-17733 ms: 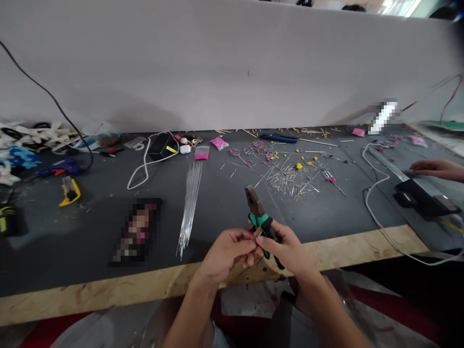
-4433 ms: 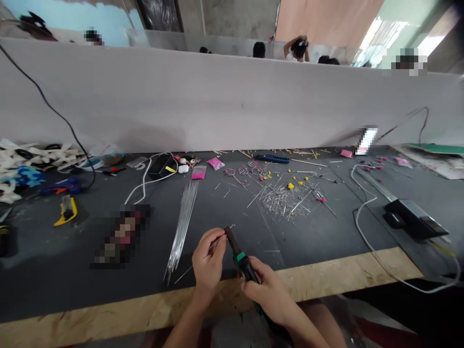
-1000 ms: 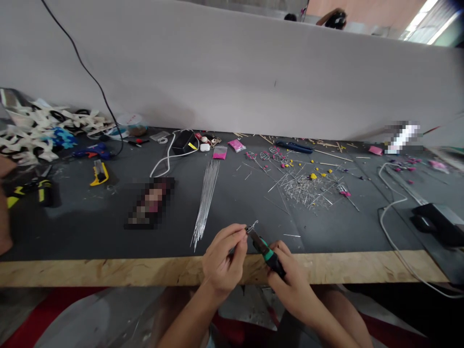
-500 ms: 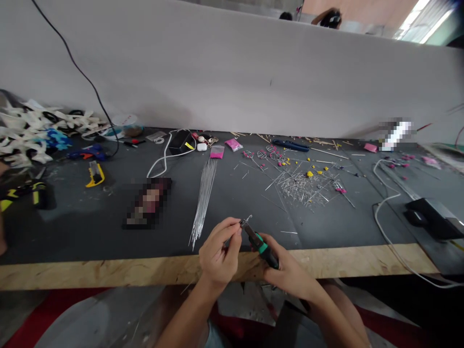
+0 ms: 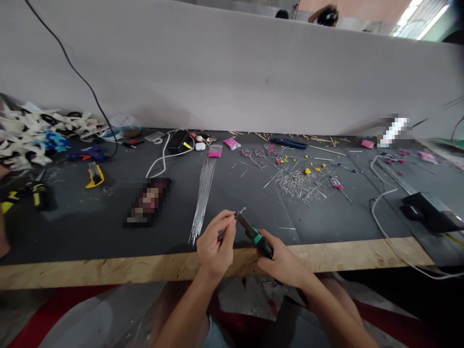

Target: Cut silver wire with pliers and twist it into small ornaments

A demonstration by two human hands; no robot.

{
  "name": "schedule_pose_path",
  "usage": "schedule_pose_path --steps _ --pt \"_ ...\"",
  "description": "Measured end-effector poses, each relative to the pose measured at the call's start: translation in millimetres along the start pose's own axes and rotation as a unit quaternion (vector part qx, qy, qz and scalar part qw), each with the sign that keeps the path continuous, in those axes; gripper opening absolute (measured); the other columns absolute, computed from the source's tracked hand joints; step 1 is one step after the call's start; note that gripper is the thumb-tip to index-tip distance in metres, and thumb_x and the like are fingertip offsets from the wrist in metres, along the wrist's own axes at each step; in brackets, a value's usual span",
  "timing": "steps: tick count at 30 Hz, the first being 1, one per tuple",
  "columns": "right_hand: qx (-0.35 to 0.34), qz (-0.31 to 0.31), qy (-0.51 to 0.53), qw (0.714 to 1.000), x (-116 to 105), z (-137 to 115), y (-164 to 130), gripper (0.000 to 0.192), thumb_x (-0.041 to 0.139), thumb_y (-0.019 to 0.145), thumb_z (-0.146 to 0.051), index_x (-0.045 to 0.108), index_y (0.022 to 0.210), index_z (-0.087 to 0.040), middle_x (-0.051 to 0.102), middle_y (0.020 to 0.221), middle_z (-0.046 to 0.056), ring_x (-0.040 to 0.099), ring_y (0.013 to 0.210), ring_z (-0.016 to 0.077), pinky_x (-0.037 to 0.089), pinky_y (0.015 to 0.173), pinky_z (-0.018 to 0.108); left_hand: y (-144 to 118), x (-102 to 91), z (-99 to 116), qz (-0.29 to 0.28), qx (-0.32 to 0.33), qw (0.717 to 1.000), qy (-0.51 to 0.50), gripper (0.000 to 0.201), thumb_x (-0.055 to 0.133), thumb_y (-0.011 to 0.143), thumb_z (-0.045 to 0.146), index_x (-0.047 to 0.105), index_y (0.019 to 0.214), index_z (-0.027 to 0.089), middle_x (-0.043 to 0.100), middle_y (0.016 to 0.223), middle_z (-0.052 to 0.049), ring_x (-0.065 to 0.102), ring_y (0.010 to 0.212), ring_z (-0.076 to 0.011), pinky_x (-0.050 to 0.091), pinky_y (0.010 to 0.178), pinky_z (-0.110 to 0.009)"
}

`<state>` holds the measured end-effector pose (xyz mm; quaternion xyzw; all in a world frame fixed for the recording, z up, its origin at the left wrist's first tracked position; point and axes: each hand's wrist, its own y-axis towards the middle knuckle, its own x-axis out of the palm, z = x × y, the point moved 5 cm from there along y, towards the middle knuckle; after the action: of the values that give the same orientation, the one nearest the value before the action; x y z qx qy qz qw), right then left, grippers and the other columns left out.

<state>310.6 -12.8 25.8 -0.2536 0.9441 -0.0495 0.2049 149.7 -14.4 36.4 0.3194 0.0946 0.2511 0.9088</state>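
Note:
My left hand (image 5: 216,241) pinches a thin metal wire (image 5: 244,209) between thumb and fingertips, above the front of the dark table. The wire's far end is bent into a small curl that sticks out past the plier jaws. In my right hand (image 5: 284,261) are pliers (image 5: 258,238) with black and green handles, their jaws on the wire close to my left fingertips. How firmly the jaws grip is too small to tell. Just left of my hands lies a bundle of straight wires (image 5: 203,198).
Behind my hands lie a heap of short wire pieces (image 5: 299,186), pink bags (image 5: 215,151) and a blue cutter (image 5: 288,143). A phone (image 5: 148,200), yellow cutter (image 5: 94,175) and glue gun (image 5: 87,153) are on the left. Another person's arm (image 5: 3,237) shows at the left edge.
Both hands, with the wire and pliers, have shifted slightly up and left in view; the camera has moved a little too. The curl at the wire's end looks tighter.

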Motion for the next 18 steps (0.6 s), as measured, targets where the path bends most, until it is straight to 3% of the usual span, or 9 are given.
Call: schedule_pose_path --steps 10,18 --pt "0.006 0.019 -0.037 0.999 2.5 0.7 8.0 0.024 0.045 0.066 -0.007 0.052 0.086 -0.019 0.053 0.074 -0.004 0.047 0.068 0.0116 0.037 0.065 0.023 2.0 1.1 -9.6 0.020 -0.046 0.999 -0.004 0.014 0.060 0.080 0.011 0.069 0.089 0.017 0.071 0.094 -0.004 0.068 0.080 -0.0131 0.056 0.068 -0.022" --pt "0.013 0.025 -0.050 0.998 4.2 1.7 7.6 0.034 0.046 0.065 -0.007 0.055 0.096 -0.019 0.058 0.078 -0.003 0.050 0.070 0.0128 0.039 0.066 0.023 0.4 1.4 -11.2 0.026 -0.046 0.998 -0.029 0.015 0.061 0.079 0.011 0.069 0.090 0.017 0.070 0.095 -0.004 0.067 0.079 -0.0123 0.056 0.067 -0.021"
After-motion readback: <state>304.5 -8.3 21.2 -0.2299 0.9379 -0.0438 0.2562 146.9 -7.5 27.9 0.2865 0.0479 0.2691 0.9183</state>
